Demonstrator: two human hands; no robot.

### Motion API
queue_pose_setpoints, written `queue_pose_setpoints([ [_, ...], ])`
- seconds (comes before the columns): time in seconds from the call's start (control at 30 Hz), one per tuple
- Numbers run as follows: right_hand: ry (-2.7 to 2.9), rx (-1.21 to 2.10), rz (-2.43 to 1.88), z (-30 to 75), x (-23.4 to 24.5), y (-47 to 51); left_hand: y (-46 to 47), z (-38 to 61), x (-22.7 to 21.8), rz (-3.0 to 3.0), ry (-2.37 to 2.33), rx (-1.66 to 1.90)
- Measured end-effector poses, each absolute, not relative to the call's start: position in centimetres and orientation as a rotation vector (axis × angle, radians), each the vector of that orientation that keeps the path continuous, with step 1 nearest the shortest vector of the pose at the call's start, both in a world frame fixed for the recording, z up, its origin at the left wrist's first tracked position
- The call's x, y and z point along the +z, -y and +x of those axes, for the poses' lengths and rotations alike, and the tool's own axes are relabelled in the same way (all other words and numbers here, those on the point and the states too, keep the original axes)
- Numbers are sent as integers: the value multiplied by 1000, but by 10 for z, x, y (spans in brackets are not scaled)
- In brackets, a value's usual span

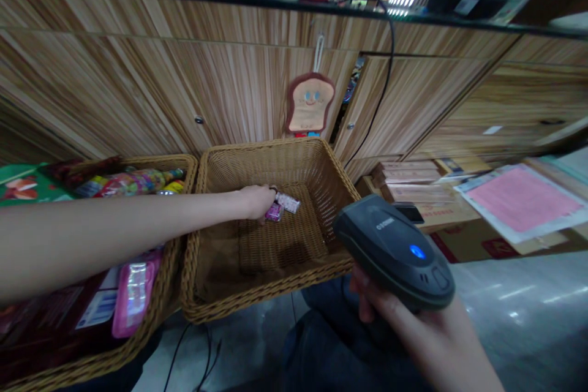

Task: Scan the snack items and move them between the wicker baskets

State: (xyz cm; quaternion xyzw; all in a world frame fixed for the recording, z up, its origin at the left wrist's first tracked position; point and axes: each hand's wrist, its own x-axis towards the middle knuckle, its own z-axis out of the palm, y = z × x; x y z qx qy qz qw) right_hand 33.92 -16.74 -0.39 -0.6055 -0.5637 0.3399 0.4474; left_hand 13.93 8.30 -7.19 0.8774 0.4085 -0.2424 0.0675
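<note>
Head view: inside the wicker basket (275,251), the left hand (260,203) curls at small packets (289,203), whether pinching cannot be told; right of the basket, the right hand (407,316) wraps a scanner (390,248).

Your left hand (258,201) is down in the middle wicker basket (274,292), fingers right at two small packets, one purple (274,213) and one pale (289,202), though I honestly can't tell if you've got a grip on either. Your right hand (407,321) is wrapped around a dark handheld scanner (390,248) with a blue light lit up on top. You've also got a packed basket (166,285) to the left, plus a smiley toast-shaped hanging (311,104) on the wood-grain cabinet (248,86) behind.
</note>
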Motion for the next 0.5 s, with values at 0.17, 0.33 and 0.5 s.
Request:
queue_pose_setpoints([
  [0.17,1334,797,-1494,332,-5,162,-86,140,-70,2656,-1191,-785],
  [0.33,1330,851,-1467,326,-6,158,-80,138,-53,2625,-1240,-784],
  [0.5,1333,893,-1460,318,-8,156,-56,122,-23,2613,-1303,-454],
])
